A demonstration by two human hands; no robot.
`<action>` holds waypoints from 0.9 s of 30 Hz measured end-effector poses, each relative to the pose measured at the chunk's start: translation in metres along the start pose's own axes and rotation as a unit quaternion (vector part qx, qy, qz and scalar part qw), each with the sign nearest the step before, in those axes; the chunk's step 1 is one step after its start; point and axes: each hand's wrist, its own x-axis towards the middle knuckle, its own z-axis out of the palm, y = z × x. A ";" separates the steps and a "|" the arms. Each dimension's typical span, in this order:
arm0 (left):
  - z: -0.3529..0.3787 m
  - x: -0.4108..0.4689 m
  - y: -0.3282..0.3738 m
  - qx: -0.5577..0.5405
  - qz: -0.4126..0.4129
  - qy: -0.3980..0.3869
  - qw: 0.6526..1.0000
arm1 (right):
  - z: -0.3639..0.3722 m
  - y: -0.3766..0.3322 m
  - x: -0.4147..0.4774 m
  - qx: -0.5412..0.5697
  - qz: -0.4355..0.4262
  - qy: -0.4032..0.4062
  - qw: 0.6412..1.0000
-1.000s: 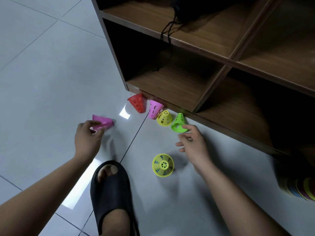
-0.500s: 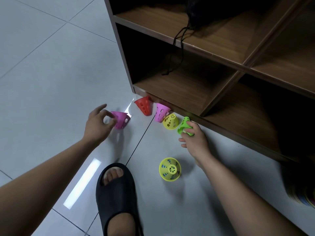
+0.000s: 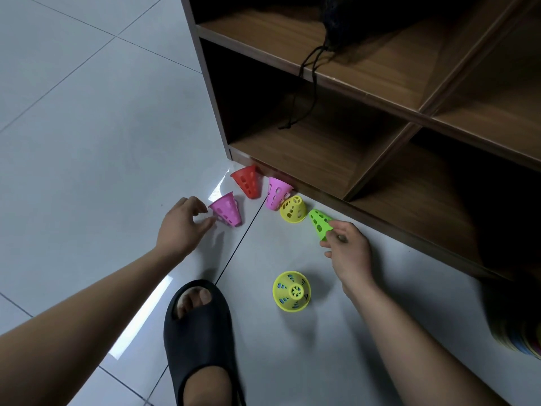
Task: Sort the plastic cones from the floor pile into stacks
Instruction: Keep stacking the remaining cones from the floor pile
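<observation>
The right hand [image 3: 348,250] pinches the glossy, slot-pierced green cone [image 3: 320,222] above the smooth tile floor [image 3: 87,127], while the left hand [image 3: 183,230] curves its fingers beside the tapered pink cone [image 3: 227,210], grip unclear.

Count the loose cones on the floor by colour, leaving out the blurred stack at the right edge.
Pink cones: 2
Red cone: 1
Yellow cones: 2
Green cone: 1
Total: 6

Tiled room [image 3: 87,112], wooden cubby shelves [image 3: 366,92]
</observation>
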 end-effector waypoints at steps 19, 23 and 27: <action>0.019 0.027 0.044 0.023 0.011 -0.005 1.000 | -0.011 -0.003 -0.040 0.018 -0.028 -0.007 0.999; 0.016 0.022 0.044 0.013 0.005 0.013 1.000 | -0.016 -0.007 -0.047 0.048 -0.021 -0.016 0.998; 0.004 0.008 0.053 -0.033 -0.016 0.020 0.999 | -0.022 -0.014 -0.058 0.139 -0.004 -0.057 0.989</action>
